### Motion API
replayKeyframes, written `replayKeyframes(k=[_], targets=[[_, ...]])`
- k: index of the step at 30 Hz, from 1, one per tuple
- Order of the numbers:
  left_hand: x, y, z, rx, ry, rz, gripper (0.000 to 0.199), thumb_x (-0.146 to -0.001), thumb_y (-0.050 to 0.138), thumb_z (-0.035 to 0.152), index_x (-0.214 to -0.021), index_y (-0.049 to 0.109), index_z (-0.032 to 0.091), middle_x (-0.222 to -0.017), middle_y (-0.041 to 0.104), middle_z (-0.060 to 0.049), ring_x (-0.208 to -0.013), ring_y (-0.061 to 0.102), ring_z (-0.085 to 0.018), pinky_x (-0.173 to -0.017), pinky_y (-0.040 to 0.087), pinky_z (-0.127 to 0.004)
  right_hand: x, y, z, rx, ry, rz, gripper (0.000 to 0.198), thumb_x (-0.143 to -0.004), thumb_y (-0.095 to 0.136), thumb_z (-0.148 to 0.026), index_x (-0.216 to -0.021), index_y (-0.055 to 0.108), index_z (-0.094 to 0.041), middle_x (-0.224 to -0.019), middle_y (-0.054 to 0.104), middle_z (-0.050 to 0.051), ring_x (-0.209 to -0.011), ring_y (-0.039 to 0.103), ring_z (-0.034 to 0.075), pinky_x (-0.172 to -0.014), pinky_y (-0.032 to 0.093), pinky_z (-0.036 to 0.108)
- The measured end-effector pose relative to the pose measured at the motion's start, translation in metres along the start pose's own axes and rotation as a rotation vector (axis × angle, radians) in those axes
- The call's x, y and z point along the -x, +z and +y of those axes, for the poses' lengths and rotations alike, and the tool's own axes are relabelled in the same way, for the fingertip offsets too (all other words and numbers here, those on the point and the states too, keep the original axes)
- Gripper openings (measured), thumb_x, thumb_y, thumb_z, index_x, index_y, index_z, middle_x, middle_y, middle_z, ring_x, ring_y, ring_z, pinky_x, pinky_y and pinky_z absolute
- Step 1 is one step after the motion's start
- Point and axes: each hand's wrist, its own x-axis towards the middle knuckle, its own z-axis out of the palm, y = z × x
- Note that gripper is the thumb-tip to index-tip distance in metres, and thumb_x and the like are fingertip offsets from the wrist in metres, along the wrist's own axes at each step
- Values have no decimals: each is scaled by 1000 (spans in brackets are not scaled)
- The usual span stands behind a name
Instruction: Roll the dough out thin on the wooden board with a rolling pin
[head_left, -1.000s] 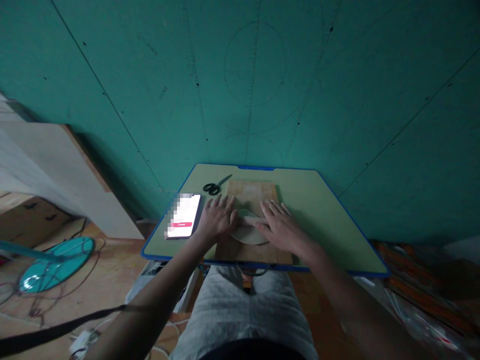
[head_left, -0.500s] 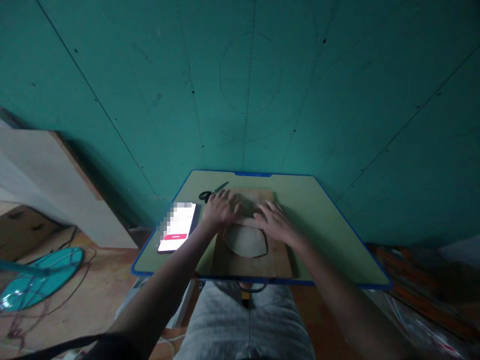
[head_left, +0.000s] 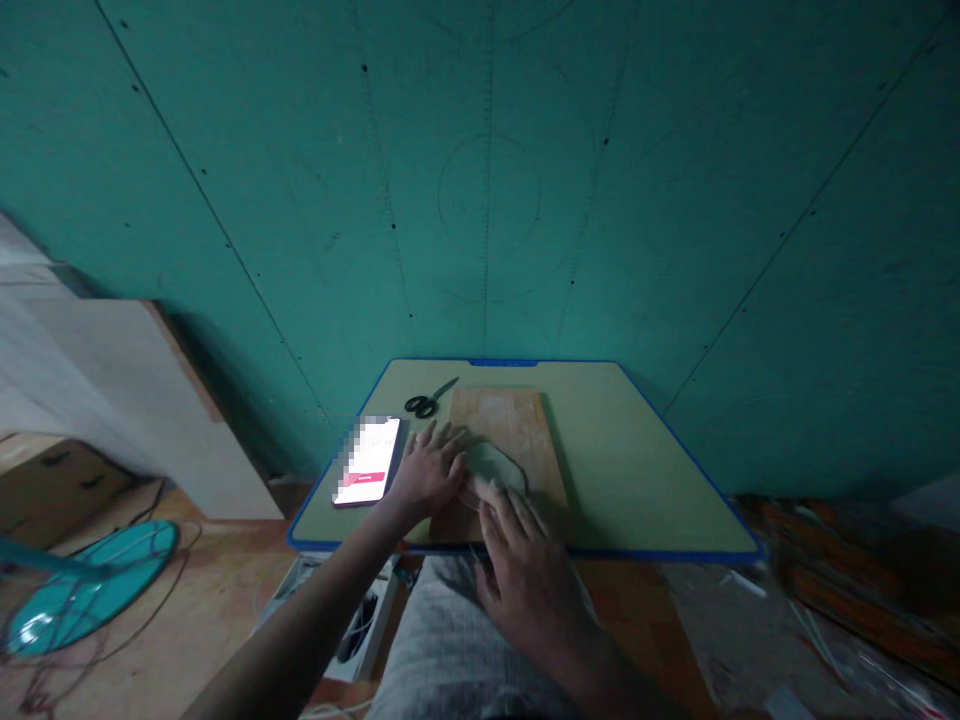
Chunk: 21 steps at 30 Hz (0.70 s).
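While the right hand (head_left: 525, 560) reaches in from about five o'clock of the flat pale dough (head_left: 499, 465), its fingers lie long and close together over the near edge. At nine o'clock of the dough, the left hand (head_left: 431, 470) rests palm down, its fingers moderately spread. Between the hands shows what looks like a pale rod (head_left: 482, 486), mostly hidden; whether either hand grips it, I cannot tell. The dough lies on a wooden board (head_left: 502, 407), itself on the blue-edged surface (head_left: 637, 470). Beyond the left hand, toward nine o'clock, is a lit phone (head_left: 371, 460). Farther off, between ten and eleven o'clock, lie black-handled scissors (head_left: 426, 406); at twelve stands a green wall (head_left: 480, 250).
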Motion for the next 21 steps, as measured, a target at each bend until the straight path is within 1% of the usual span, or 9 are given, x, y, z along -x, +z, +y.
replayKeyframes(k=[4, 7, 9, 12, 14, 15, 18, 21], targets=[[-8, 1, 14, -16, 1, -43, 45, -96, 41, 34, -139, 52, 24, -146, 48, -11, -142, 30, -36, -111, 30, -60, 10, -4, -6, -111, -13, 50, 54, -81, 59, -18, -134, 56, -11, -152, 40, 15, -138, 39, 32, -110, 41, 49], [-20, 1, 28, 7, 24, -43, 50, -95, 44, 45, -138, 53, 21, -149, 44, -14, -143, 28, -38, -112, 29, -58, 18, -2, -7, -218, -79, 113, 46, -82, 57, -18, -127, 62, -12, -152, 40, 14, -141, 36, 29, -111, 42, 45], [-27, 0, 37, 31, 49, -23, 51, -95, 42, 53, -132, 58, 23, -149, 44, -13, -142, 28, -39, -111, 29, -60, 23, 0, -5, -270, -96, 155, 41, -82, 54, -16, -122, 66, -12, -151, 41, 14, -141, 36, 28, -111, 43, 44], [-37, 1, 46, 45, 89, -29, 50, -96, 36, 58, -124, 65, 29, -145, 50, -8, -142, 27, -41, -110, 24, -66, 28, 2, 2, -305, -73, 195, 41, -81, 50, -11, -118, 67, -13, -144, 51, 13, -139, 39, 27, -107, 47, 44], [-42, 3, 51, 45, 102, -39, 51, -96, 33, 59, -125, 64, 31, -145, 51, -6, -143, 26, -40, -110, 21, -68, 31, 2, 8, -315, -65, 202, 40, -81, 49, -10, -116, 68, -14, -137, 58, 12, -138, 41, 27, -105, 49, 44], [-45, 4, 52, 40, 105, -43, 51, -97, 32, 59, -127, 62, 31, -145, 51, -6, -143, 25, -39, -110, 19, -68, 32, 3, 11, -316, -60, 207, 39, -81, 49, -9, -115, 68, -14, -136, 59, 12, -138, 41, 27, -104, 50, 44], [-55, 10, 60, 15, 118, -47, 51, -97, 31, 58, -127, 63, 31, -143, 53, -6, -144, 25, -37, -112, 15, -68, 37, 4, 19, -331, -56, 244, 38, -83, 48, -9, -114, 68, -15, -144, 51, 13, -138, 41, 28, -104, 50, 44], [-69, 15, 72, 27, 148, -60, 50, -98, 30, 57, -123, 65, 33, -139, 57, -5, -143, 29, -35, -112, 18, -65, 44, 6, 31, -354, -10, 259, 45, -86, 46, -10, -128, 61, -20, -149, 46, 10, -137, 42, 26, -105, 49, 46]])
